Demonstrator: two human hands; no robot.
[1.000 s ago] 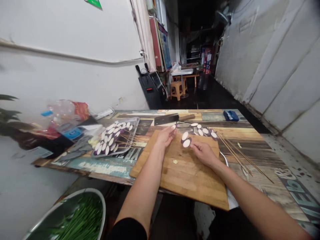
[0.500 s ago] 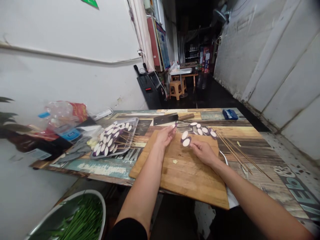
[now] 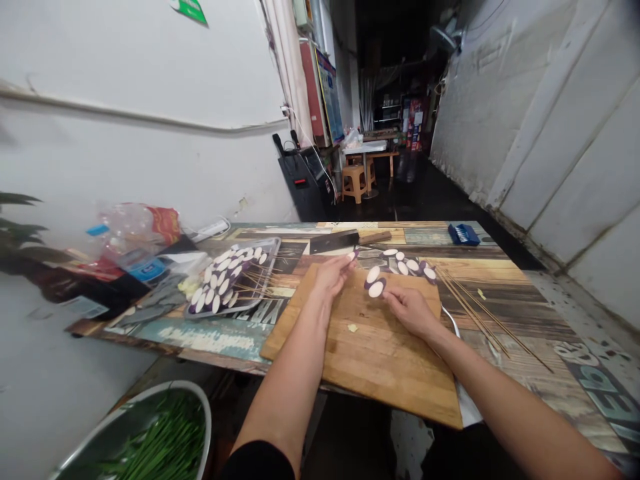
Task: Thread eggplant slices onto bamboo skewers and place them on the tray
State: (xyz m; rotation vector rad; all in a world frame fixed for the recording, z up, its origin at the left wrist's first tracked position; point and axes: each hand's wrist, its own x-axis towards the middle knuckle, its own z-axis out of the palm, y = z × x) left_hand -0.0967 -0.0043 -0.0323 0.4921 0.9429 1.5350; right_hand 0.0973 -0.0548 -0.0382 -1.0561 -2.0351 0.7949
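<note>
Purple-rimmed white slice [image 3: 377, 288] meets the closely pinched right hand [image 3: 409, 311].

Chopping board [image 3: 390, 377] taken as centre: its bare wood is lying open toward 6 o'clock, only a small scrap [image 3: 353, 328] interrupting. Between left hand [image 3: 334, 275] and right hand [image 3: 410, 310], two eggplant slices [image 3: 376, 289] are narrowing the gap. A cleaver [image 3: 334, 241] is barring 11 to 12 o'clock; loose slices [image 3: 411, 265] are crowding 1. Long skewers [image 3: 465, 305] are obstructing 3. A loaded tray [image 3: 275, 257] is filling 10. Worktop [image 3: 493, 265] is lying open between the loose slices and a blue box [image 3: 464, 234] at 2.
</note>
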